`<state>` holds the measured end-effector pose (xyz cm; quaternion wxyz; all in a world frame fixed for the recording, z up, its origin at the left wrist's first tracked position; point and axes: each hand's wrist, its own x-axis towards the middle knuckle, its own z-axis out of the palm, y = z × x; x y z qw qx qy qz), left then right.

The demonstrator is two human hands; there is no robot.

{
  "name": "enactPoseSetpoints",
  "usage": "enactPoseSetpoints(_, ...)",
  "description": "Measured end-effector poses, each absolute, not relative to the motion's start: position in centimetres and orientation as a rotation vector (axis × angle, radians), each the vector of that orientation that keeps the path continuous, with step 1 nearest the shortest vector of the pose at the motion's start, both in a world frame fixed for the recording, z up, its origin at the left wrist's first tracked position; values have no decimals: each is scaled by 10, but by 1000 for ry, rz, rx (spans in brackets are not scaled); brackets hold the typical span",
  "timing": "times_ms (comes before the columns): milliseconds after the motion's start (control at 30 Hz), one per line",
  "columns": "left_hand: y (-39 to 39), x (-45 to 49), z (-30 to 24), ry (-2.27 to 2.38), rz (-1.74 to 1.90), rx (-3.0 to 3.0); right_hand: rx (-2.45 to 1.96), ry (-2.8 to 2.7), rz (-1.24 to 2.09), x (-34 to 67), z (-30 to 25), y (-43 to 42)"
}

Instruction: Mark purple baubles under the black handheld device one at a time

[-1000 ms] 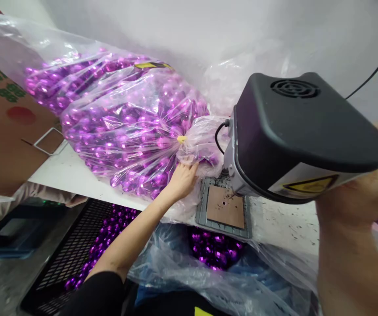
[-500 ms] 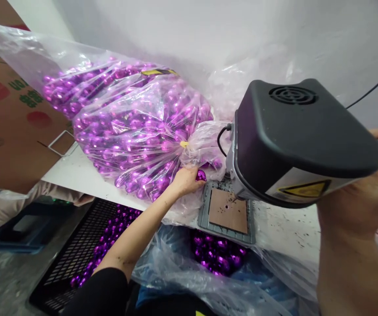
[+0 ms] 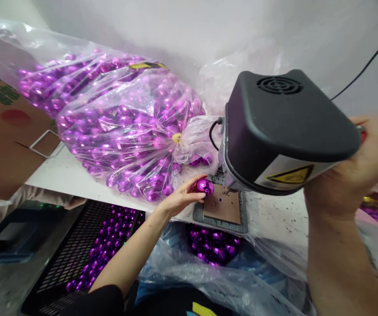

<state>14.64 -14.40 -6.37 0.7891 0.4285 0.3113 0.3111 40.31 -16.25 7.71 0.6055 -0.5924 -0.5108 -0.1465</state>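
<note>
Pinches a shiny purple ball (image 3: 205, 187) in the left hand (image 3: 185, 196), with a grip curled closed around it, by the far left corner of the brown plate (image 3: 222, 211) on the grey base (image 3: 244, 210). Has the right hand (image 3: 373, 162) beside the black machine housing (image 3: 294, 127), too hidden to tell the closure of that grip.

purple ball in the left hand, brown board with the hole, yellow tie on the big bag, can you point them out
Purple ball (image 3: 205, 187), head view: middle of its shiny surface.
Brown board (image 3: 222, 208), head view: top face, near the middle.
Yellow tie (image 3: 176, 138), head view: middle of its band.
</note>
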Motion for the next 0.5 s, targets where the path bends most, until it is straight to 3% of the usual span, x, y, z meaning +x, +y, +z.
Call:
enactPoseSetpoints(300, -146, 161, -71, 631, 619, 783, -1385, -1182, -302, 399, 80, -166)
enactPoseSetpoints(500, -151, 174, -75, 844, 745, 1077, -1355, -1196, -282, 398, 80, -166)
